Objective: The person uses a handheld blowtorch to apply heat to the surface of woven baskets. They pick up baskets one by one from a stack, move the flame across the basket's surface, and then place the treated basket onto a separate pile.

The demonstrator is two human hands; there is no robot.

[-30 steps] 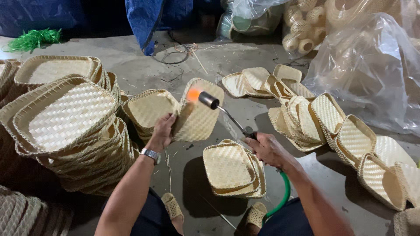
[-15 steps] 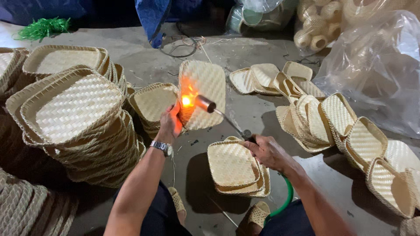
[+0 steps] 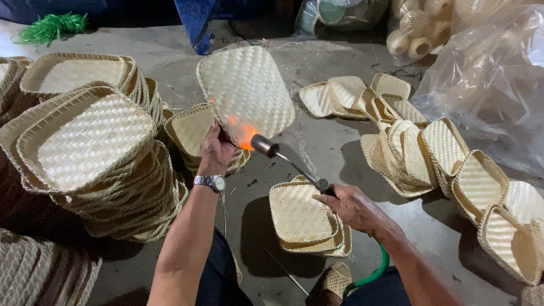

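My left hand point(image 3: 215, 150), with a wristwatch, holds a woven bamboo tray point(image 3: 246, 90) upright by its lower edge, its underside facing me. My right hand point(image 3: 354, 207) grips a gas torch point(image 3: 294, 167) by its thin metal stem. The torch nozzle points at the tray's lower rim, where an orange flame point(image 3: 243, 133) licks the weave. A green hose point(image 3: 374, 272) runs down from the torch below my right forearm.
A tall stack of large woven trays point(image 3: 85, 153) stands at the left. A small stack of trays point(image 3: 303, 218) lies under my right hand. Several trays point(image 3: 430, 147) lean in a row at the right beside a clear plastic bag point(image 3: 493, 73). The floor is bare concrete.
My left hand has lifted and tilted the tray more upright, toward the camera. The flame has moved from the tray's middle to its lower rim. The view has moved closer.
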